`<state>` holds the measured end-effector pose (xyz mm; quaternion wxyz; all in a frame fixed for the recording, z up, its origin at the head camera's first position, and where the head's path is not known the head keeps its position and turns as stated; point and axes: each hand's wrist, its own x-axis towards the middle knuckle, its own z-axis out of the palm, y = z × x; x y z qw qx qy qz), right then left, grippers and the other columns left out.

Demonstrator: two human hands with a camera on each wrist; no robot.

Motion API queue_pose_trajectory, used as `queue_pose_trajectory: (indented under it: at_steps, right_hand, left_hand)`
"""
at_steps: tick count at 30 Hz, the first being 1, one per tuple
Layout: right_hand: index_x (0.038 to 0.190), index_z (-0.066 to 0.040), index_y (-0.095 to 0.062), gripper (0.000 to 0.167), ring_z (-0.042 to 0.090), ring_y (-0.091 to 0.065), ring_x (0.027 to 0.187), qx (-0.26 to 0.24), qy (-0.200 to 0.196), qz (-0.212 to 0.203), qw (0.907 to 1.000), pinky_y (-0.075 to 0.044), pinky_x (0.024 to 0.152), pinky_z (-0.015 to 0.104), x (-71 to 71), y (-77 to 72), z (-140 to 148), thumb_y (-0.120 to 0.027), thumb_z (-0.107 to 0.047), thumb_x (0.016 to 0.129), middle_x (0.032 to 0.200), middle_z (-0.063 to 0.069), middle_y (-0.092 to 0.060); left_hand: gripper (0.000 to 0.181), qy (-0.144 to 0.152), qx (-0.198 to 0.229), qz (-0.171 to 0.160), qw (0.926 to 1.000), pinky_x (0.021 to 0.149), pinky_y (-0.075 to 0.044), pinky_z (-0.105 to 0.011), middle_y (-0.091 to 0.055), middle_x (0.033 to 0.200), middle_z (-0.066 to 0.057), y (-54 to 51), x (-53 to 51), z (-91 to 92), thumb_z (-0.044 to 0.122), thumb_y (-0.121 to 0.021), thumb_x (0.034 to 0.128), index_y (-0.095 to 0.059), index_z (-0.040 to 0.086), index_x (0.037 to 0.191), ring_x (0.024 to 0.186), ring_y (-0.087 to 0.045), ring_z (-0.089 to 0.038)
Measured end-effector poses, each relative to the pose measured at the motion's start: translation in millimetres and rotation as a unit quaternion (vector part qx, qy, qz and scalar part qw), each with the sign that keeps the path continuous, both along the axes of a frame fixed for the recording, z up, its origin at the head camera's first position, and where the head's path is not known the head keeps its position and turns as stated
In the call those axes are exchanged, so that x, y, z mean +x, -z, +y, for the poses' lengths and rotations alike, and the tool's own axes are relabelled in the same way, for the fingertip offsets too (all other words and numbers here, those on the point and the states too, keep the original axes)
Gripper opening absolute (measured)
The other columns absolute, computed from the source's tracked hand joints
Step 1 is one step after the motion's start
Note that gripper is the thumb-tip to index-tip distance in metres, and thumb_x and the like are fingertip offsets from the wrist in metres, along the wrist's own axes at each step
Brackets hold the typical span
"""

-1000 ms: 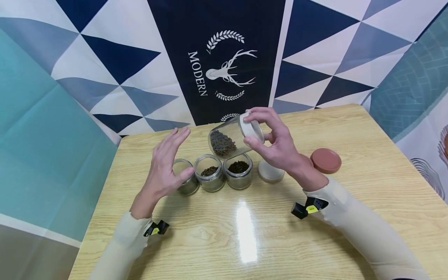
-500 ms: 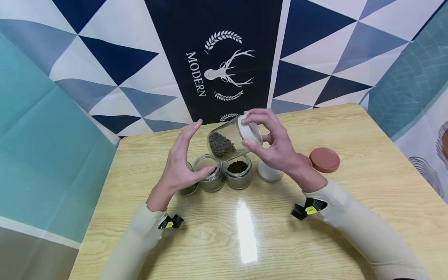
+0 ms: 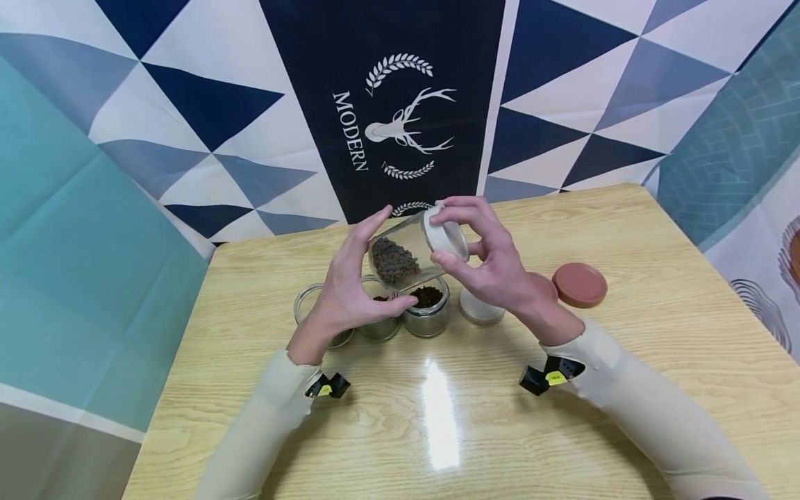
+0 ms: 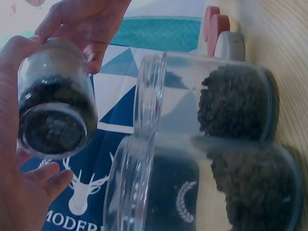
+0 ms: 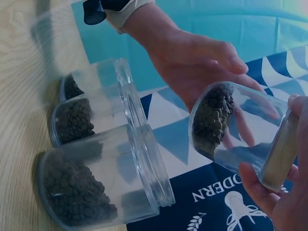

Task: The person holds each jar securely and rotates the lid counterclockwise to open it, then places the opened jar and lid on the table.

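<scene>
My right hand [image 3: 490,260] grips the white lid [image 3: 445,232] of a clear jar [image 3: 409,246], with thumb and fingers round its edge. The jar is raised and tilted, its base pointing left, and dark bean-like pieces [image 5: 214,115] are heaped at that end. Around the base my left hand [image 3: 350,288] is spread, thumb on the near side and fingers behind, largely straight. In the right wrist view its thumb looks apart from the glass; contact of the fingers is unclear. Below stand three lidless jars: the right one [image 3: 427,323], a middle one [image 3: 381,329] and a left one partly hidden by my left hand.
A white lid [image 3: 481,309] lies right of the jar row. Beyond it are two pink lids, one [image 3: 580,285] in full view and one [image 3: 542,286] partly behind my right wrist. Patterned cloth [image 3: 250,104] hangs behind the wooden table [image 3: 500,430].
My left hand has moved right, from above the left jar to around the base of the raised jar. My right hand and the jar have barely shifted.
</scene>
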<state>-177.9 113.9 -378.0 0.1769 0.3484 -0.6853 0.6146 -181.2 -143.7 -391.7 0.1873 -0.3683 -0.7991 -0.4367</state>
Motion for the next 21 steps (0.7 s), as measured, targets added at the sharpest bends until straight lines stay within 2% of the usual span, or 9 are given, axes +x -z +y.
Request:
queue_pose_trajectory:
  at_steps: [3, 7, 13, 18, 21]
  right_hand:
    - [0.134, 0.011, -0.064, 0.041, 0.015, -0.057, 0.136, 0.002, -0.001, 0.000, 1.0000, -0.069, 0.080, 0.023, 0.6, 2.0, -2, -0.075, 0.002, 0.096, 0.154, 0.038, -0.046]
    - [0.134, 0.010, -0.064, 0.041, 0.017, -0.058, 0.135, 0.006, 0.001, 0.000, 1.0000, -0.070, 0.078, 0.024, 2.0, 5.3, -3, -0.074, 0.006, 0.095, 0.154, 0.037, -0.047]
    - [0.134, 0.007, -0.065, 0.045, 0.015, -0.060, 0.134, 0.021, 0.015, 0.013, 0.9996, -0.069, 0.075, 0.024, 4.7, 5.8, -6, -0.075, 0.012, 0.090, 0.154, 0.035, -0.048]
    - [0.135, 0.005, -0.066, 0.048, 0.017, -0.061, 0.132, 0.034, 0.020, 0.013, 0.9991, -0.069, 0.075, 0.025, 5.0, 6.1, -8, -0.077, 0.013, 0.089, 0.154, 0.033, -0.049]
    - [0.135, 0.003, -0.066, 0.048, 0.019, -0.059, 0.135, 0.046, 0.022, 0.014, 0.9986, -0.069, 0.077, 0.025, 4.3, 6.1, -8, -0.078, 0.011, 0.089, 0.155, 0.032, -0.049]
  left_hand:
    - [0.124, 0.013, 0.001, 0.007, 0.9999, 0.136, -0.042, -0.055, -0.044, 0.180, -0.015, 1.9, -1.2, 5.9, 0.028, -0.103, 0.0699, -0.036, 0.008, 0.173, 0.165, -0.048, -0.034]
    - [0.128, 0.022, 0.008, 0.008, 0.9997, 0.134, -0.046, -0.050, -0.046, 0.178, -0.015, 3.7, -1.3, 11.5, 0.028, -0.106, 0.0674, -0.036, 0.008, 0.172, 0.161, -0.053, -0.036]
    - [0.128, 0.003, 0.016, -0.007, 0.9998, 0.130, -0.050, -0.046, -0.051, 0.175, -0.014, 4.6, -0.3, 15.4, 0.021, -0.109, 0.0661, -0.038, 0.011, 0.171, 0.154, -0.061, -0.032]
    - [0.108, -0.017, 0.025, -0.008, 0.9995, 0.120, -0.059, -0.047, -0.065, 0.159, -0.015, 5.9, 0.0, 18.3, 0.018, -0.107, 0.0719, -0.050, 0.006, 0.164, 0.136, -0.073, -0.033]
    - [0.097, -0.029, 0.030, -0.008, 0.9991, 0.113, -0.062, -0.048, -0.068, 0.151, -0.015, 7.0, 0.4, 18.4, 0.017, -0.104, 0.0733, -0.058, 0.006, 0.158, 0.129, -0.076, -0.032]
